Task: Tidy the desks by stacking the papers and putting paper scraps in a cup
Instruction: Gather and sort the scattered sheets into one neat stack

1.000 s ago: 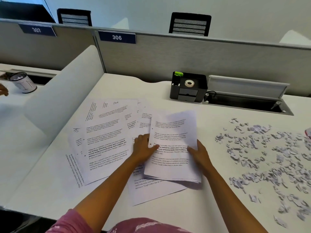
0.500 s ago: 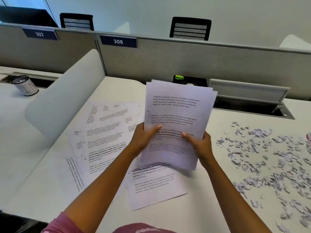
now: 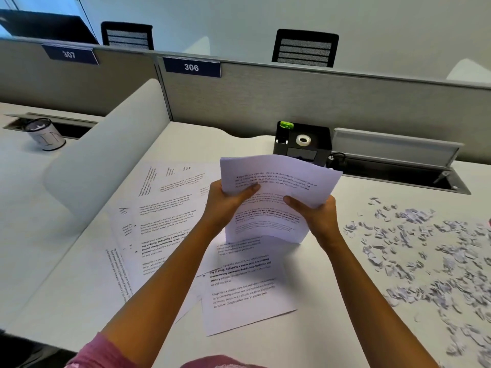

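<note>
Squaring the stack on its bottom edge.

Head view: I grip the paper stack (image 3: 276, 197) with my left hand (image 3: 225, 203) and right hand (image 3: 316, 216) closed on its two sides, thumbs across the front, bottom edge near the desk's (image 3: 332, 328) middle. I judge tapping lightly evens the edges. Loose sheets (image 3: 164, 213) lie toward the left edge, paper scraps (image 3: 425, 251) toward the right; the cup (image 3: 46, 134) sits on the neighbouring desk.

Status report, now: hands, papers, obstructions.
Left hand and right hand grip sheaf, bottom edge on desk. Loose sheets unstacked. Scraps uncollected. Nothing blocking.
</note>
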